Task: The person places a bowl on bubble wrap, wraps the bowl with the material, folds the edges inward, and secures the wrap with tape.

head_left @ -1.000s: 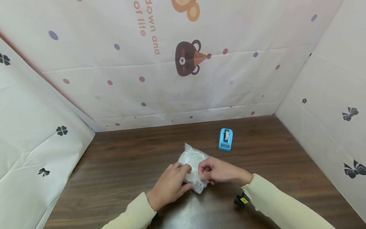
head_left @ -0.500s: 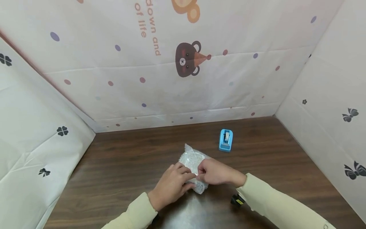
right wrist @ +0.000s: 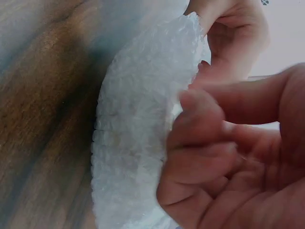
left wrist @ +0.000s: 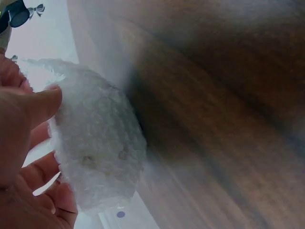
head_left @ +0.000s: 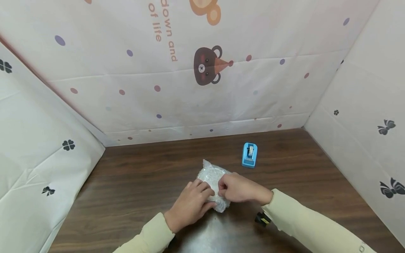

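A roundish package wrapped in clear bubble wrap [head_left: 210,174] lies on the table in the head view, one corner of the wrap sticking up at its far side. My left hand [head_left: 191,203] holds its near left part, thumb at the near edge and fingers over the top. In the left wrist view the thumb [left wrist: 45,102] presses the wrap's edge. My right hand [head_left: 238,188] is curled at the package's right side, its knuckles low over the top. The right wrist view shows its thumb and forefinger [right wrist: 195,109] brought together right at the wrap [right wrist: 136,109].
A blue tape dispenser [head_left: 249,154] with a roll in it stands behind and to the right of the package. The dark wooden table [head_left: 142,175] meets white printed sheets [head_left: 177,102] at the back and both sides.
My right hand has shifted slightly left over the package and turned, its fingers now more curled. My left fingers reached toward the right hand, then drew back a little. The package has barely moved.
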